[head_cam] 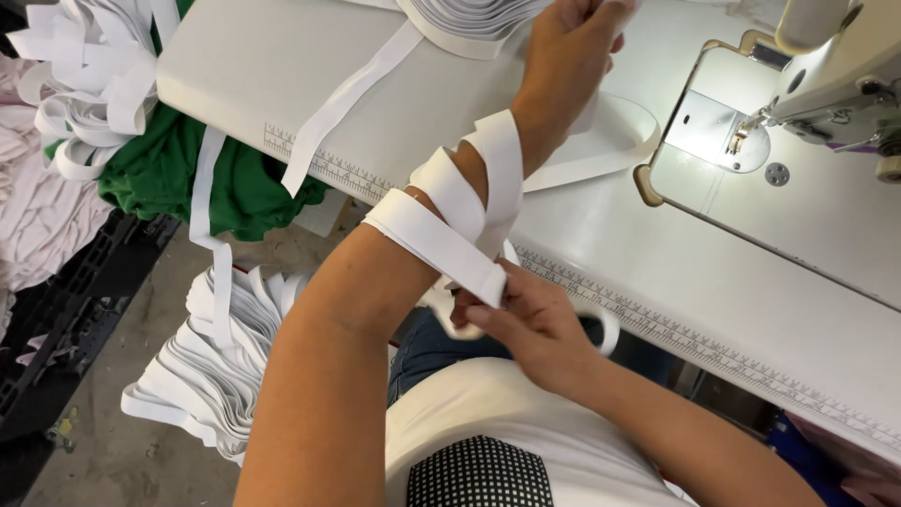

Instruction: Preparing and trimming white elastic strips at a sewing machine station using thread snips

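A wide white elastic band [450, 202] is wound in three crossing turns around my left wrist and forearm. My left hand [563, 52] is raised over the white table, fingers curled on the band where it runs off in a loop [629, 141] on the tabletop. My right hand [526, 319] is below the forearm and pinches the band's free end [483, 282] between thumb and fingers. White ring-shaped handles [605, 329], apparently scissors, show beside and under my right hand. More band leads up to a folded stack [469, 19] at the table's far edge.
A sewing machine [826, 66] with a lit needle plate [723, 131] stands at the right. A printed ruler strip [676, 338] runs along the table's front edge. Green fabric [225, 188] hangs off the left, with piles of white elastic [206, 376] on the floor and another heap [84, 84] at top left.
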